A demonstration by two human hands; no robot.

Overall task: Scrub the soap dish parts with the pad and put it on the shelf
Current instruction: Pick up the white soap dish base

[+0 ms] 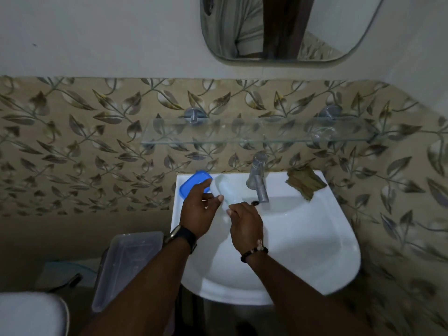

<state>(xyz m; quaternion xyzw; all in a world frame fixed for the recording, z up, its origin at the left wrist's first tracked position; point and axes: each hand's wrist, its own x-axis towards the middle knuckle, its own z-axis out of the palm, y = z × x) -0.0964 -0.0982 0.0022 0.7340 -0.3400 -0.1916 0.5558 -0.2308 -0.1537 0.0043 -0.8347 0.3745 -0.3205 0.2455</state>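
Shelf (242,138) above tap (257,181) and sink (310,241)

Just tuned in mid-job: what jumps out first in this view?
At the back left of the white ceramic sink, the left hand and right hand hold a translucent white plastic soap dish part. A blue plastic soap dish part lies on the rim corner behind them; a greenish scrub pad sits on the back right corner, below the clear glass shelf.

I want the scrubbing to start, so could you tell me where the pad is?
In the head view the pad lies on the sink's back-right corner, just right of the tap, below the glass shelf.
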